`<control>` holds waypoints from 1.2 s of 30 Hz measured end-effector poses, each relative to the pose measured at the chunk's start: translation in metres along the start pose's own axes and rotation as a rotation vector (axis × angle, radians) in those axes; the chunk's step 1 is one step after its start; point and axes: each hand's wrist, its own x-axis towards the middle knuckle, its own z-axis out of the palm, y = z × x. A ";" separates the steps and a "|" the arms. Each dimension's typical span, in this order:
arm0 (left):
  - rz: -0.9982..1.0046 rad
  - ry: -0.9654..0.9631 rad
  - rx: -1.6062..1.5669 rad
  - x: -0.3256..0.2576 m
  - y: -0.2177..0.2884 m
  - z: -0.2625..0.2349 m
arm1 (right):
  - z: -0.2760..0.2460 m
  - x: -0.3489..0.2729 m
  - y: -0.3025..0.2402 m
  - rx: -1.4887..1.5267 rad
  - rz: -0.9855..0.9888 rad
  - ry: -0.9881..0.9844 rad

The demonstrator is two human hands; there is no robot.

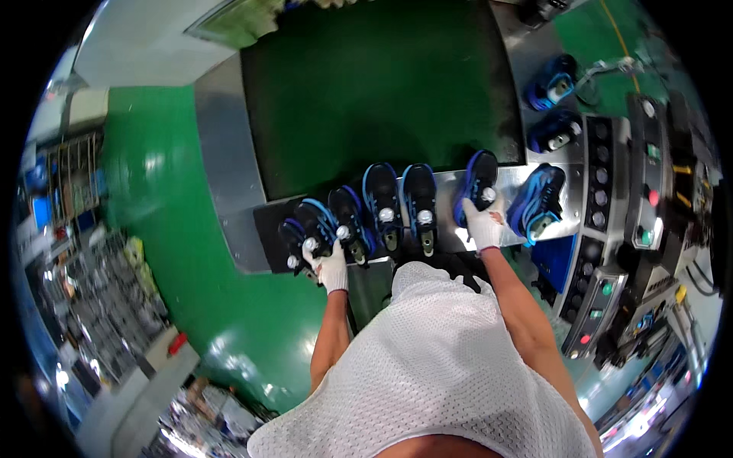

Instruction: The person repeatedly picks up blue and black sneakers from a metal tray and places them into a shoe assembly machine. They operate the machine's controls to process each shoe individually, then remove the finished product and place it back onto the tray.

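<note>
Several black and blue shoes stand in a row at the near edge of a metal bench (pixel 221 191). My left hand (pixel 330 266), in a white glove, grips the heel of a black and blue shoe (pixel 317 221) near the row's left end. My right hand (pixel 482 226), also gloved, holds the heel of another black and blue shoe (pixel 479 183) toward the right. Between them stand two shoes (pixel 382 200) (pixel 420 197) with white dials, touched by neither hand. A blue shoe (pixel 538 200) lies tilted just right of my right hand.
A dark green conveyor belt (pixel 374 91) runs away behind the shoes. Two more blue shoes (pixel 551 80) (pixel 556 131) sit on the metal at the right. A control panel (pixel 645 183) with buttons stands far right. The floor (pixel 168 229) is glossy green; cluttered shelves stand at left.
</note>
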 end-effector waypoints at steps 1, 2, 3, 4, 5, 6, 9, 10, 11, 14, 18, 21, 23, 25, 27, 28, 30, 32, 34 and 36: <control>-0.035 -0.070 0.023 -0.008 0.025 -0.013 | -0.002 0.003 0.001 0.030 0.058 -0.078; 0.064 -0.100 -0.145 -0.006 -0.001 -0.013 | -0.009 0.003 -0.004 0.059 0.109 -0.158; 0.049 -0.098 -0.104 -0.016 0.008 -0.019 | -0.009 0.007 0.003 0.076 0.054 -0.144; 0.035 -0.097 -0.063 -0.027 0.016 -0.025 | -0.007 0.007 0.008 0.094 0.001 -0.130; 0.102 -0.072 -0.056 -0.034 -0.006 -0.023 | -0.018 0.004 -0.004 0.203 0.013 -0.217; 0.082 -0.046 0.041 -0.052 0.000 -0.030 | -0.024 0.006 -0.005 0.185 -0.003 -0.295; 0.042 -0.075 -0.375 -0.070 -0.017 -0.046 | -0.022 0.031 0.049 0.157 -0.147 -0.425; 0.173 -0.007 -0.075 -0.068 -0.008 -0.065 | -0.026 0.035 0.059 0.407 -0.083 -0.536; 0.176 0.161 0.047 -0.065 -0.013 -0.069 | -0.037 0.030 0.059 0.494 -0.015 -0.570; 0.155 0.386 0.131 -0.036 -0.004 -0.068 | -0.070 0.022 0.055 0.627 0.115 -0.662; -0.131 0.039 0.260 0.030 -0.079 -0.042 | -0.102 0.011 0.006 0.141 -0.117 -0.736; -0.293 0.103 0.153 0.040 -0.019 -0.049 | -0.064 0.015 0.026 0.267 -0.214 -0.564; -0.277 0.161 0.113 0.051 -0.011 -0.072 | -0.030 0.011 0.024 -0.039 -0.132 -0.317; -0.175 0.181 0.162 0.066 -0.013 -0.095 | 0.003 0.014 0.024 -0.009 -0.080 -0.211; -0.107 0.164 0.176 0.050 0.028 -0.120 | 0.007 0.016 0.014 0.094 0.060 -0.238; -0.073 0.156 0.157 0.047 0.044 -0.131 | 0.006 0.020 0.012 0.108 0.088 -0.251; -0.035 0.278 0.446 0.082 0.015 -0.134 | -0.011 0.023 0.010 0.207 0.114 -0.313; 0.196 0.139 0.085 0.050 0.090 -0.134 | -0.034 0.029 0.011 0.451 0.248 -0.397; 0.138 0.044 -0.037 0.042 0.123 -0.123 | -0.065 0.030 0.008 0.788 0.516 -0.505; 0.153 -0.112 -0.077 0.010 0.182 -0.101 | -0.099 0.016 -0.006 1.019 0.544 -0.526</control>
